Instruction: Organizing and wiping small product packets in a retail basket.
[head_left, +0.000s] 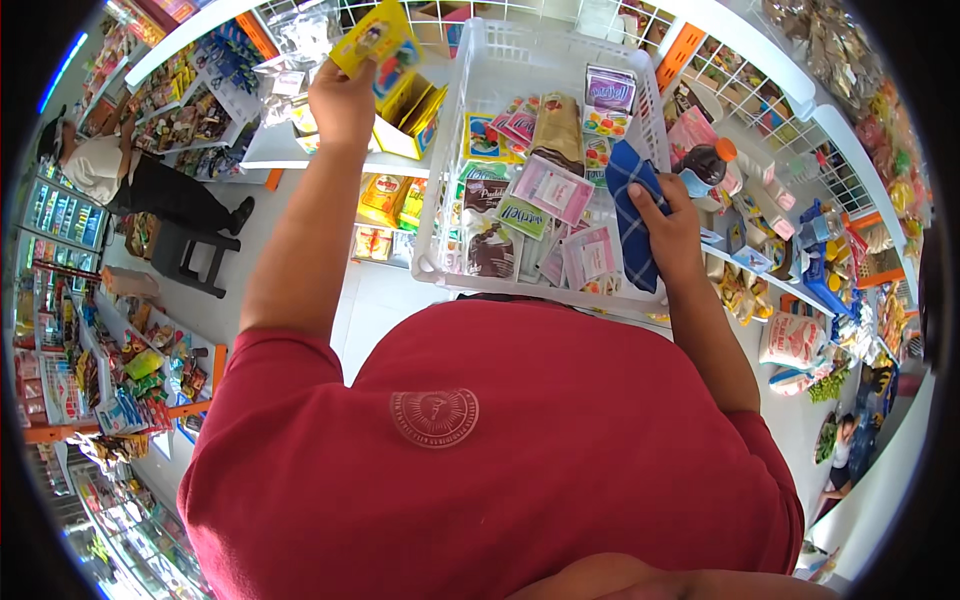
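My left hand (343, 103) is raised over the shelf, pinching a yellow printed packet (375, 41) by its lower edge. Just below it stands an open yellow display box (412, 124) with similar yellow packets inside. My right hand (671, 229) grips a folded blue checked cloth (630, 214) at the right side of a white plastic basket (551, 291). In the basket lie several pudding and jelly powder sachets, among them a pink and white sachet (555, 189), a green sachet (523, 216) and a dark brown packet (491, 251). A gold-brown packet (556, 127) rests on top farther back.
A white shelf (300, 156) with a wire-grid back runs behind the basket. At right, a dark bottle with an orange cap (705, 166) stands near my right hand. A person (112, 165) is by shelves at far left, beside a dark stool (196, 255). Another person (841, 454) is at far right.
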